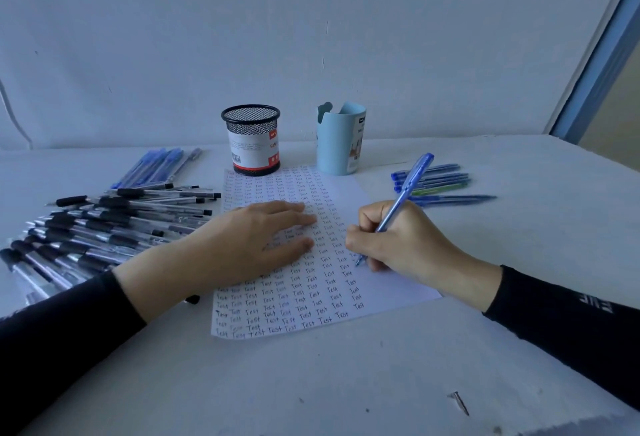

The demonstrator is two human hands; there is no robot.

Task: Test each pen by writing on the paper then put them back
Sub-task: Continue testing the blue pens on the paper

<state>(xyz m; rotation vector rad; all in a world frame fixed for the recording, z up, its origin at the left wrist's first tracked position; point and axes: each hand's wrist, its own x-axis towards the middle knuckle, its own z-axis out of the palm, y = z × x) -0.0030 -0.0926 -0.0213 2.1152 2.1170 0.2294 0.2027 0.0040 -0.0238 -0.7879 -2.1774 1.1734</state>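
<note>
A white sheet of paper (381, 283) lies in the middle of the table, covered with rows of the handwritten word "Test". My left hand (256, 238) lies flat on the sheet with straight fingers. My right hand (401, 238) grips a blue pen (408, 186), its tip touching the paper at the right end of a row. Several black-capped pens (114, 224) lie piled at the left. Several blue pens (156, 165) lie behind that pile. A small group of blue pens and a green one (440, 182) lies at the right.
A black mesh pen cup (252, 139) with a red and white label stands behind the paper. A light blue holder (341, 139) stands beside it. A small dark screw (460, 402) lies near the table's front right. A wall rises behind the table.
</note>
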